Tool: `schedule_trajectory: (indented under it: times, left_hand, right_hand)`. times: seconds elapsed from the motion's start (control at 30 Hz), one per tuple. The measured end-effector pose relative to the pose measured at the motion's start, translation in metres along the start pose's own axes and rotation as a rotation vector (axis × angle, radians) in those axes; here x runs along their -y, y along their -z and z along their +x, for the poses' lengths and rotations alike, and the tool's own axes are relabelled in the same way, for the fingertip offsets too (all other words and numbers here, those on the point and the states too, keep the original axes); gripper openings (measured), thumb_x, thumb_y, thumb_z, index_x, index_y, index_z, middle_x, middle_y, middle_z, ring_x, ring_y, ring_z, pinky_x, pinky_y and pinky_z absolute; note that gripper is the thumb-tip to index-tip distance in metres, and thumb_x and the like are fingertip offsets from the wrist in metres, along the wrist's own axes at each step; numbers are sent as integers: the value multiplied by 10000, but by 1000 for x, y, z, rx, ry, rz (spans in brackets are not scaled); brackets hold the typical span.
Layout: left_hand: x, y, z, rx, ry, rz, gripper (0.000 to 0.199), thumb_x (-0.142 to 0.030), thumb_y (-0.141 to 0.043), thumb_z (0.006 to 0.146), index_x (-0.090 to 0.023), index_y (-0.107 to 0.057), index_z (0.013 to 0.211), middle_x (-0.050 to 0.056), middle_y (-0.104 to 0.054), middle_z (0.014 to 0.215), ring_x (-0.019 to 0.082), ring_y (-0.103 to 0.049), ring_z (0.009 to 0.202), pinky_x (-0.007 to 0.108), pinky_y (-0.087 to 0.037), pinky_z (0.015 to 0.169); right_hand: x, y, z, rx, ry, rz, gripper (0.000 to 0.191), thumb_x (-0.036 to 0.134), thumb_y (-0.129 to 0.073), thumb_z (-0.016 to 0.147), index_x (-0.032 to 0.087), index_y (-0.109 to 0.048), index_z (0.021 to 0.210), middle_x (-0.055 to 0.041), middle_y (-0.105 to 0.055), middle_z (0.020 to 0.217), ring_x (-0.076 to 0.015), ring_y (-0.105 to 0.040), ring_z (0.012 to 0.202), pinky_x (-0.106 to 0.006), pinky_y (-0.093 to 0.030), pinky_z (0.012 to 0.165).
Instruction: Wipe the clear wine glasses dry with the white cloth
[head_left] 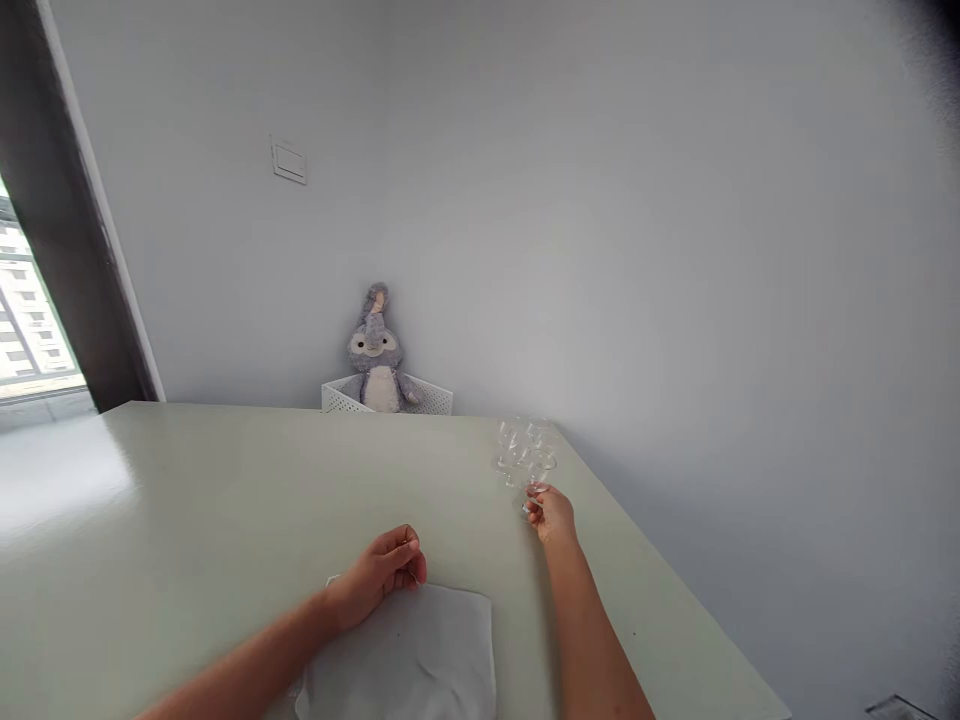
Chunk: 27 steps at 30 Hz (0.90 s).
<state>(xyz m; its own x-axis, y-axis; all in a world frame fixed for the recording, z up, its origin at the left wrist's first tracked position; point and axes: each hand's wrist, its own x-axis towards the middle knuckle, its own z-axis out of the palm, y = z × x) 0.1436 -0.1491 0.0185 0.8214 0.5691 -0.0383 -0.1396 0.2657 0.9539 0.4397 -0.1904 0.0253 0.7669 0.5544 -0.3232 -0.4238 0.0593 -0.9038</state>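
Several clear glasses stand grouped near the table's far right corner. My right hand is at the front of this group, its fingers closed around a clear glass. Nearer to me lies a light grey cloth, spread on the table with a few wrinkles. Over the cloth's far left edge is my left hand, its fingers curled together; what they hold, if anything, is too small to make out.
The pale green table meets a grey wall on the right. Behind its far edge, a grey plush toy sits in a white perforated basket. At the left are a dark frame and a window.
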Motion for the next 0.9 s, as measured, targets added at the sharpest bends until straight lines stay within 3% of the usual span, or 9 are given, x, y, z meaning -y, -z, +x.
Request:
schedule_trajectory:
  times: [0.27, 0.43, 0.57, 0.73, 0.8, 0.9]
  left_hand:
    - [-10, -3, -4, -48, 42, -166, 217, -350, -538, 788, -190, -504, 930, 25, -580, 703, 114, -524, 663, 261, -408, 646]
    - [-15, 10, 0, -244, 72, -221, 259, -321, -616, 714, -197, -527, 923, 48, -578, 927, 125, -557, 771, 268, -433, 707]
    - [-22, 12, 20, -385, 45, -4, 301, -279, -630, 666, -186, -540, 936, 76, -525, 1108, 110, -555, 769, 236, -430, 671]
    - [-27, -21, 66, -392, 134, 140, 640, -110, -615, 564, -252, -396, 1148, 92, -407, 1275, 57, -554, 602, 208, -390, 529]
    - [-22, -34, 81, -372, 150, 136, 671, -74, -615, 522, -234, -403, 1138, 86, -480, 1181, 62, -548, 552, 200, -354, 470]
    - [-11, -42, 95, -370, 156, 132, 484, -86, -607, 535, -163, -497, 1000, 8, -573, 791, 56, -474, 457, 187, -286, 414]
  right_hand:
    - [-29, -32, -19, 171, 60, -83, 160, 146, -556, 507, 143, -572, 667, -14, -596, 604, -94, -504, 408, -196, -344, 349]
    - [-29, -25, -9, 29, 210, -96, 313, 169, -494, 554, 180, -549, 862, -14, -615, 832, -59, -481, 439, -193, -395, 400]
    - [-27, -27, 2, 63, 236, -103, 497, 151, -471, 547, 204, -493, 1040, -49, -554, 1077, -76, -539, 520, -226, -475, 504]
    - [-42, -51, 3, 180, 205, -126, 590, 185, -513, 560, 219, -416, 1140, -32, -562, 984, -98, -572, 552, -239, -494, 536]
    - [-47, -60, 1, 232, 202, -144, 594, 218, -547, 573, 219, -402, 1148, 5, -571, 853, -105, -572, 546, -235, -491, 531]
    - [-51, -72, -3, 323, 193, -183, 557, 285, -587, 599, 200, -413, 1121, 53, -542, 666, -114, -553, 496, -236, -470, 492]
